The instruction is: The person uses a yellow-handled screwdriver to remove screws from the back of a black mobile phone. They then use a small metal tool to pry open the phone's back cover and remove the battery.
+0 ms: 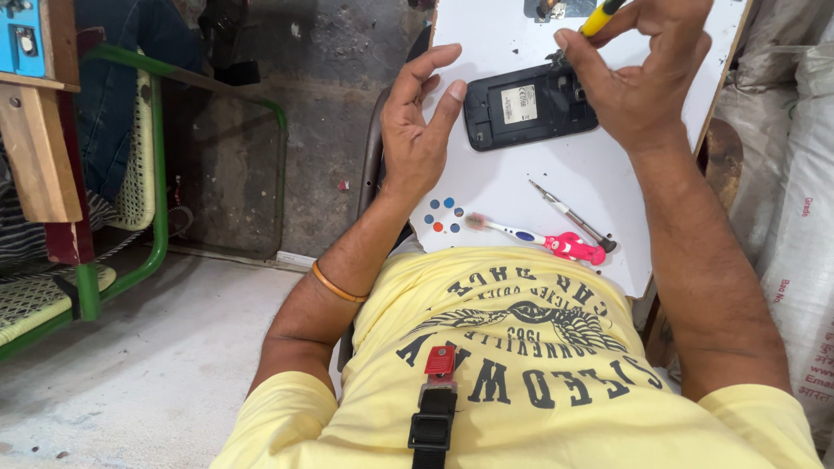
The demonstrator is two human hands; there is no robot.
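right hand (647, 82) pinches a yellow-handled screwdriver (599, 17) between thumb and fingertips, closed around its shaft, with the tip down at the top right corner of the phone (528, 106). the tip itself is too small to make out. left hand (417, 122) holds nothing: fingers spread and slightly curled, thumb tip resting against the phone's left edge, palm over the board's left side.

the phone is black, lying flat with its back cover off, a white label showing in the battery bay. it sits on a white board (573, 174) that lies across the person's lap, in the upper middle of the board, between the two hands.

nearer the body on the board lie a second, thin screwdriver (569, 213) with a dark end, angled, and a toothbrush (534, 236) with a white neck and pink handle; the two are just beside each other, the screwdriver's dark end close to the pink handle. left of the brush head is a small cluster of round dots (441, 215), blue and one red. an orange band (334, 285) circles the left wrist. a small metal part (547, 9) shows at the board's far edge.

left of the person stands a green-framed chair (156, 174) on a concrete floor (130, 365); white sacks (799, 217) are stacked at the right.
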